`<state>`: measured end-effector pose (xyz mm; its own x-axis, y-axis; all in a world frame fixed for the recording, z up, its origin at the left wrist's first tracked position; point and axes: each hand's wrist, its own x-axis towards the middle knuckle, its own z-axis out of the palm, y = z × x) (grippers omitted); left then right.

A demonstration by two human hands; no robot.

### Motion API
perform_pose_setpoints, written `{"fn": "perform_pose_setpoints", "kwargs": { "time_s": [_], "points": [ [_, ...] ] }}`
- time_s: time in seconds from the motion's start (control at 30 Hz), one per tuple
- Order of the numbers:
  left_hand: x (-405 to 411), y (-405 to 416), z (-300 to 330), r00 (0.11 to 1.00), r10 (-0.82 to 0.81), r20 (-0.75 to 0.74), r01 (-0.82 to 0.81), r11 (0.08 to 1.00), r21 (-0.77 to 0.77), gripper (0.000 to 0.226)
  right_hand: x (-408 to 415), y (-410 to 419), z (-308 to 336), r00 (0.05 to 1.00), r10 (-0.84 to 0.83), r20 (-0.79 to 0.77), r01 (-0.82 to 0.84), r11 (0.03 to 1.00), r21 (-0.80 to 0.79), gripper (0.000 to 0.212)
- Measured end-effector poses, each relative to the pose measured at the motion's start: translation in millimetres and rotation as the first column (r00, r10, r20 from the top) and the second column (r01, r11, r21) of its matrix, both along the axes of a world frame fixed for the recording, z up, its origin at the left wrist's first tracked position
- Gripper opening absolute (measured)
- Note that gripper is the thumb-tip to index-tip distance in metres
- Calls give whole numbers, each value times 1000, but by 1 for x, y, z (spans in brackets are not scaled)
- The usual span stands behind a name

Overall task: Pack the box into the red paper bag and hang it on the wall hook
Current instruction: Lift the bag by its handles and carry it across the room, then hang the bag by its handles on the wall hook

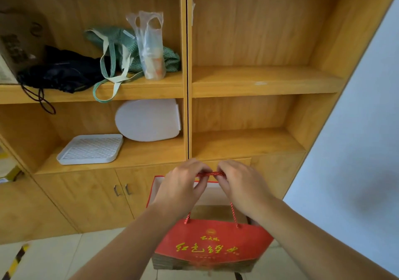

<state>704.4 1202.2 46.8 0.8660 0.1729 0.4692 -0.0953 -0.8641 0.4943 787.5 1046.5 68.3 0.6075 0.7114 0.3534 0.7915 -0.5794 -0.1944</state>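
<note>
The red paper bag [212, 244] with yellow lettering hangs in front of me, low in the middle of the view. Its twisted red rope handles [210, 173] are bunched together at the top. My left hand [183, 185] and my right hand [239, 184] both pinch the handles, side by side, holding the bag up before the cabinet. A brown box top [212, 211] shows inside the bag's open mouth. No wall hook is visible.
A wooden shelf unit [187, 89] fills the view. Its left shelves carry a black bag [62, 72], a green striped tote [121, 48], a clear plastic bag [151, 48], a white tray [90, 149] and a white lid [148, 119]. A pale wall [356, 150] stands right.
</note>
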Motion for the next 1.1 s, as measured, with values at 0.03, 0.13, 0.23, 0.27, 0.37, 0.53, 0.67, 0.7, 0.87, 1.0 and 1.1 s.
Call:
{"fn": "perform_pose_setpoints", "kwargs": {
  "time_s": [0.03, 0.13, 0.23, 0.27, 0.37, 0.53, 0.67, 0.7, 0.87, 1.0, 1.1],
  "points": [
    [8, 10, 0, 1000, -16, -4, 16, 1000, -3, 14, 5, 9, 0, 1000, -16, -2, 16, 1000, -3, 11],
    [32, 39, 0, 997, -74, -31, 74, 997, -7, 13, 20, 33, -2, 998, -60, -15, 60, 998, 0, 12],
    [54, 61, -1, 989, -143, -46, 144, 989, 24, 14, 33, 50, -5, 993, -117, -36, 117, 993, 15, 10],
    [60, 62, 0, 983, -174, -51, 176, 984, 29, 15, 37, 52, -7, 989, -144, -39, 145, 989, 13, 10],
    [79, 61, 2, 964, -262, -53, 264, 964, 39, 20, 50, 50, -14, 973, -229, -30, 228, 973, -15, 9],
    [119, 43, 10, 901, -433, -29, 434, 901, 29, 17, 67, 21, -15, 937, -348, 34, 349, 937, -19, 10],
    [155, 10, 17, 855, -518, -25, 518, 855, -11, 19, 75, -15, 2, 888, -459, 28, 460, 887, -36, 15],
    [165, 1, 17, 842, -539, -23, 539, 842, 18, 13, 76, -25, 6, 871, -489, 41, 491, 870, -48, 15],
    [198, -53, 24, 728, -686, 18, 686, 728, 8, 21, 69, -73, 18, 752, -657, 55, 659, 751, -42, 13],
    [208, -101, 29, 614, -788, 42, 789, 614, -14, 22, 52, -108, 24, 630, -773, 66, 776, 631, -14, 17],
    [212, -134, 34, 536, -842, 57, 844, 536, -12, 19, 39, -132, 31, 548, -833, 73, 834, 551, 26, 17]
  ]
}}
